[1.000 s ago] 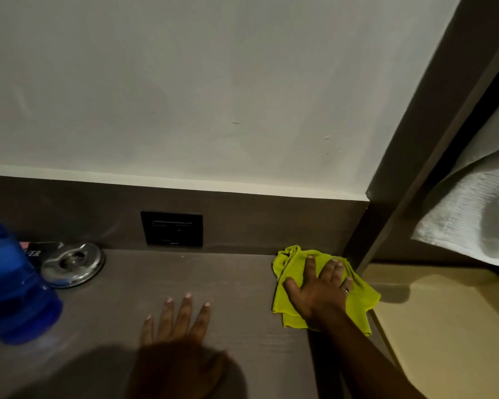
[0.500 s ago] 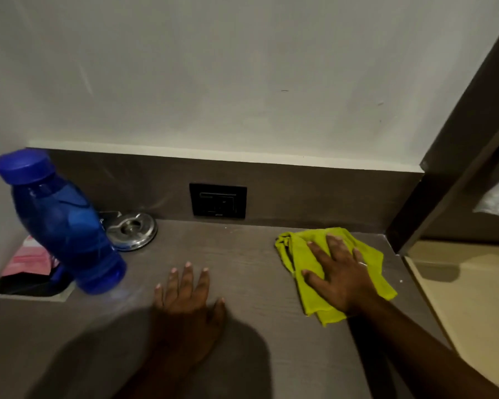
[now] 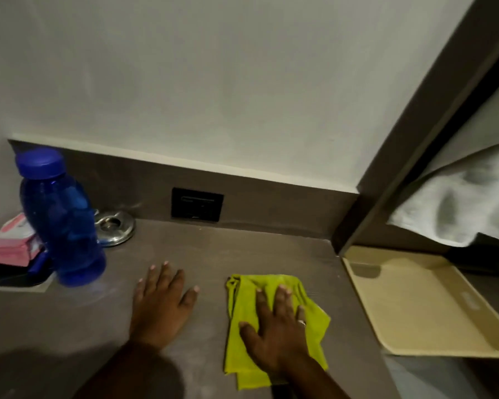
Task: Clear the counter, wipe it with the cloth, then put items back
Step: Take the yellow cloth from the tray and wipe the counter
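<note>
A yellow-green cloth (image 3: 242,335) lies flat on the brown counter (image 3: 242,249), near its front right. My right hand (image 3: 277,326) presses down on the cloth with its fingers spread. My left hand (image 3: 160,305) rests flat on the bare counter to the left of the cloth, holding nothing. A blue bottle (image 3: 61,220) with a blue cap stands at the counter's left. Behind it sits a round metal ashtray (image 3: 116,227). Pink packets (image 3: 10,246) lie on a dark tray at the far left.
A black socket plate (image 3: 197,204) is set in the low back panel. A dark post (image 3: 415,133) bounds the counter on the right. Beyond it lies a beige tray (image 3: 432,312), with a white towel (image 3: 458,208) hanging above.
My right hand has slid the cloth from the back right corner toward the front of the counter. My left hand has stayed flat. The view has turned left, and the bottle shows in full.
</note>
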`<state>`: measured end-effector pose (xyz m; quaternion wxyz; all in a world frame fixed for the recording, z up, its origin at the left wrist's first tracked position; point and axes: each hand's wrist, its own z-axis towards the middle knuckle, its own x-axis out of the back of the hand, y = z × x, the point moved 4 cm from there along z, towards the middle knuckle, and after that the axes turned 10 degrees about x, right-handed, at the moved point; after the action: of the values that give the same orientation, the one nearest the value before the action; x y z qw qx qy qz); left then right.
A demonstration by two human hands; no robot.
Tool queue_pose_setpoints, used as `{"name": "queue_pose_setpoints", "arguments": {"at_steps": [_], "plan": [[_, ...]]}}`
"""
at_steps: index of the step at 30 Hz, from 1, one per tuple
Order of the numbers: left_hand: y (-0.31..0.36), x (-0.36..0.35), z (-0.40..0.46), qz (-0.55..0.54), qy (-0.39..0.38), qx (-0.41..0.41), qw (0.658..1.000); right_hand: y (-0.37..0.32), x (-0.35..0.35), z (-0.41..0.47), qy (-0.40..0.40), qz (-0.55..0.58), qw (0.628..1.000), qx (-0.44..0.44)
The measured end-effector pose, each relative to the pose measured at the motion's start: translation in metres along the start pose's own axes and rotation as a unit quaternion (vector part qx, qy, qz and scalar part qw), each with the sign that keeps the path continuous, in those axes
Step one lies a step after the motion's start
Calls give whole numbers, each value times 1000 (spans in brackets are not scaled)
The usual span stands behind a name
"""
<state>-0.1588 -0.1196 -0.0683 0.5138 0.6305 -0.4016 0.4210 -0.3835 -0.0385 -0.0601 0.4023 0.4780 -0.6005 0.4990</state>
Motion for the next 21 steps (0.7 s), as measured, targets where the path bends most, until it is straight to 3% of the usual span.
{"name": "queue_pose_setpoints", "arguments": {"at_steps": [2,4,7,9,12,15,18,21], "plan": [[9,5,-17,-48,25,-3,999,21,29,1,12,83,996,23],[41,4,-52,-44,92,-80,992,52,58,-9,80,155,984,29],[121,-14,-105,-7,73,-215,974,106,72,-30,110,124,986,4],[162,-28,-111,-15,15,-195,981,132,63,-38,79,71,994,-2],[178,-56,-81,-37,-53,-129,989,157,53,-33,130,58,989,-28],[170,-63,-40,16,-41,-148,988,158,53,-11,124,49,989,-59],[158,-59,0,34,-30,-153,987,136,54,18,58,-25,995,-80],[135,-48,48,56,-10,-143,988,111,48,44,65,2,992,-109]]}}
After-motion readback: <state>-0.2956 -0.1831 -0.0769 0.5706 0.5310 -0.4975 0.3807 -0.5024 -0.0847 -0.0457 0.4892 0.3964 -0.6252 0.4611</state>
